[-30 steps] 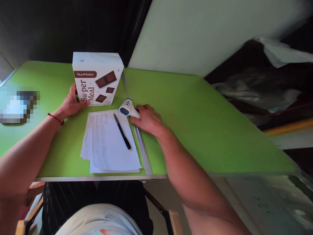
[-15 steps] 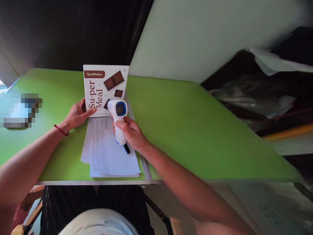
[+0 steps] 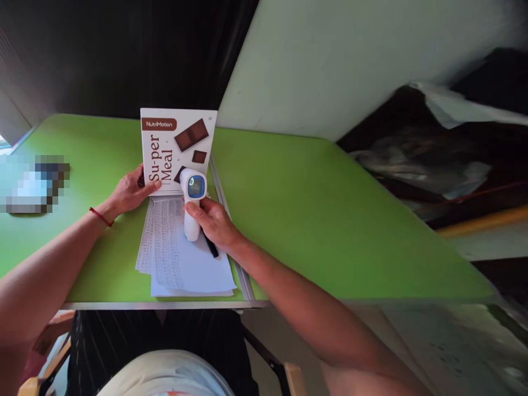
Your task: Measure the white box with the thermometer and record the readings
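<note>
My left hand (image 3: 134, 190) grips the lower left edge of a white box (image 3: 173, 148) marked "NutriMotion Su-per Meal", its thumb on the front and its fingers behind. The box stands upright with pictures of brown bars on its face. Wrapped round the handle of a white infrared thermometer (image 3: 192, 220), my right hand (image 3: 214, 220) holds it just in front of the box's lower right part. The thermometer's small screen is lit blue and faces me. Below lie sheets of paper with handwriting (image 3: 193, 278), and a black pen (image 3: 211, 246) rests on them, partly hidden by my right hand.
The green table (image 3: 330, 220) has a metal seam (image 3: 245, 283) running beside the papers. At the left lies a blurred-out object (image 3: 37, 184). A black panel (image 3: 124, 55) rises behind the table. Plastic bags (image 3: 421, 159) lie on a dark shelf at the right.
The thermometer has shifted slightly left and turned in my right hand, and its screen has gone from dark to lit. The box and my left hand stay in place.
</note>
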`<control>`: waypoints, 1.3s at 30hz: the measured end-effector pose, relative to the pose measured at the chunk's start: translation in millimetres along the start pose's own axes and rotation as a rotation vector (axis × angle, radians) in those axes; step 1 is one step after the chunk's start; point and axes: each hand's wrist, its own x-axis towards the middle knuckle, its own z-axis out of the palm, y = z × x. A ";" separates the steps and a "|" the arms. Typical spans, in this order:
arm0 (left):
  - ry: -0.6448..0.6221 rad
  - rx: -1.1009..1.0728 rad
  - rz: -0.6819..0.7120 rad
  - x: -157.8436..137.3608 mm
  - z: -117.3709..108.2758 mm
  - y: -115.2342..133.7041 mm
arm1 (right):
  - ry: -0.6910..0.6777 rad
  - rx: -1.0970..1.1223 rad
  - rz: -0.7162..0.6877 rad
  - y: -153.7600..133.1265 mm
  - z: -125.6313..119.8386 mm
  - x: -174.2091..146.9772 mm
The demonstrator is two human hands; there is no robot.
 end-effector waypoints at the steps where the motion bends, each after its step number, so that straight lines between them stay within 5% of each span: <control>1: -0.002 0.000 0.007 0.1 -0.2 0.2 | -0.005 0.003 0.001 0.4 0.0 0.1; 39: -0.013 -0.025 -0.008 -1.4 -2.2 4.9 | 0.016 0.106 0.024 -14.1 7.6 -0.4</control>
